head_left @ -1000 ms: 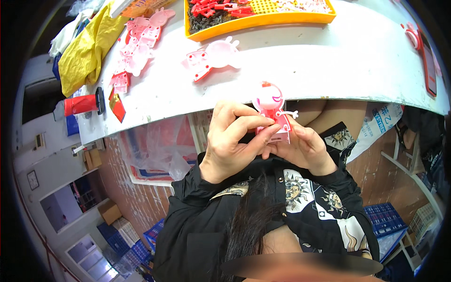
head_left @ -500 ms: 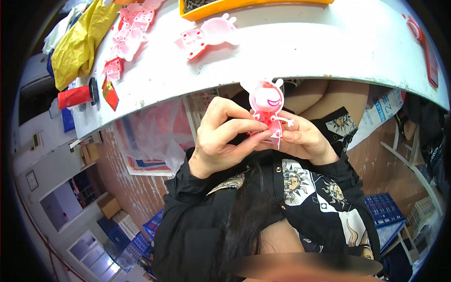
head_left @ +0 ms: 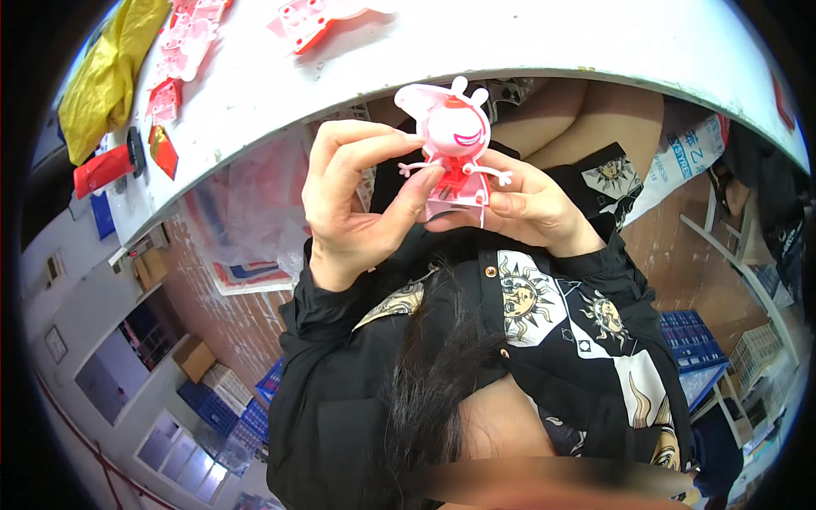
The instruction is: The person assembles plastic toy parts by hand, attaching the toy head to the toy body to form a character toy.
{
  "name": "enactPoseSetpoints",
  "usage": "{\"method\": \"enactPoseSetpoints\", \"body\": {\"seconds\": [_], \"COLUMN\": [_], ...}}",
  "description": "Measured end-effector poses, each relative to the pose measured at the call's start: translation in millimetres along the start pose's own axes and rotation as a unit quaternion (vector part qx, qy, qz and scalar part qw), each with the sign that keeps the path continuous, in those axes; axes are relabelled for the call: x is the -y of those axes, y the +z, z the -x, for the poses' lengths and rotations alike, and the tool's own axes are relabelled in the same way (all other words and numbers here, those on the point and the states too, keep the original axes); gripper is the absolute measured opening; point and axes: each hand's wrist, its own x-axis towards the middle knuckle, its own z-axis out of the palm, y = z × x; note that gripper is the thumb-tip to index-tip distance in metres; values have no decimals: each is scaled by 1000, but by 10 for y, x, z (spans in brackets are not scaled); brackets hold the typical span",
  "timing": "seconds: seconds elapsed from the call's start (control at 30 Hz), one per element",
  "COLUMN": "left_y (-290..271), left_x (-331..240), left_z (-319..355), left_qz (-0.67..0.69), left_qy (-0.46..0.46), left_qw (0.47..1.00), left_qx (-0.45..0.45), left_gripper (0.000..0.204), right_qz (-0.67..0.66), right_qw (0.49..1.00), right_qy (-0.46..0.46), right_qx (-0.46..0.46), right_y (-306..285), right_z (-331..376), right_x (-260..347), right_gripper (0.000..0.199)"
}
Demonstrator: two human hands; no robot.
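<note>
A pink and white plastic toy figure (head_left: pixel 459 140) with a rounded head is held up in front of my chest, just off the table's near edge. Its body is open at the front, showing a red inside, and a small pale arm sticks out on each side. My right hand (head_left: pixel 544 208) grips the body from the right, thumb low at its edge and the other fingers partly hidden behind. On the left, my left hand (head_left: pixel 353 195) pinches the figure, its thumb at the body by the small arm and its fingertips beside the head.
The white table (head_left: pixel 510 42) curves across the top. Pink toy parts (head_left: pixel 183 42) lie along its left side, with another pink part (head_left: pixel 314 24) farther right. A yellow cloth (head_left: pixel 110 76) and a red cylinder (head_left: pixel 104 172) are at the left end. Blue crates (head_left: pixel 693 336) stand low at the right.
My left fingertips have moved from the toy's lower front up beside its head. Both its small arms now show, where one showed before. The table sits higher in view, and the yellow tray has left it.
</note>
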Motion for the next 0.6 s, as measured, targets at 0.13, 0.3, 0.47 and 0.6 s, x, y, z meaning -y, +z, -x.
{"method": "enactPoseSetpoints", "body": {"seconds": [0.13, 0.3, 0.47, 0.6], "left_y": [15, 3, -7, -17], "left_x": [10, 6, 9, -14], "left_z": [0, -51, -34, -33], "left_qz": [13, -44, -65, -47], "left_qy": [-3, -11, -12, -31], "left_qw": [1000, 998, 996, 996], "left_qx": [8, 48, 56, 67], "left_gripper": [39, 45, 47, 51], "right_qz": [-2, 42, 48, 25], "right_qw": [1000, 999, 999, 999], "right_qy": [-7, 0, 8, 24], "right_qx": [-4, -7, -5, 2], "right_y": [-55, -68, -105, -102], "right_z": [-16, -2, 16, 18], "right_x": [-37, -25, -33, -17], "right_gripper": [63, 62, 62, 63]}}
